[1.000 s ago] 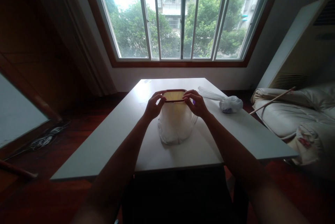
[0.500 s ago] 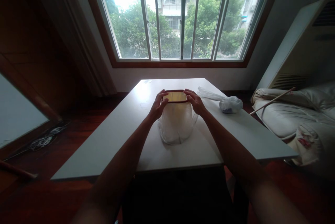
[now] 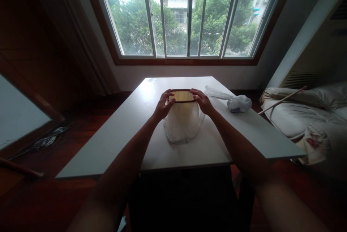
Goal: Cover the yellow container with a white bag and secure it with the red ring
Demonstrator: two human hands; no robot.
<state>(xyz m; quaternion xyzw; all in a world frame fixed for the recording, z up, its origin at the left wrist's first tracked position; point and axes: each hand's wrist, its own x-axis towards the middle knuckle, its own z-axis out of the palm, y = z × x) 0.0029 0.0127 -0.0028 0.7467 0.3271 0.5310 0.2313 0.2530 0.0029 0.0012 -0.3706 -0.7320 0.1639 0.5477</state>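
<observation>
1. Near the middle of the white table [image 3: 119, 134] we have a brown-rimmed bin [image 3: 181, 101], yellow showing inside, a translucent plastic bag [image 3: 181, 130] draped around its outside.
2. Left hand [image 3: 164, 106] on the rim's left end, thumb on the near side, fingers bent beyond it, pinching the edge!
3. Right hand [image 3: 202, 102] at the right end, fingers curled over; whether they pinch, can't tell.
4. Farther right, a bunched white bag [image 3: 239, 104] lies there, its loose end trailing towards that hand.
</observation>
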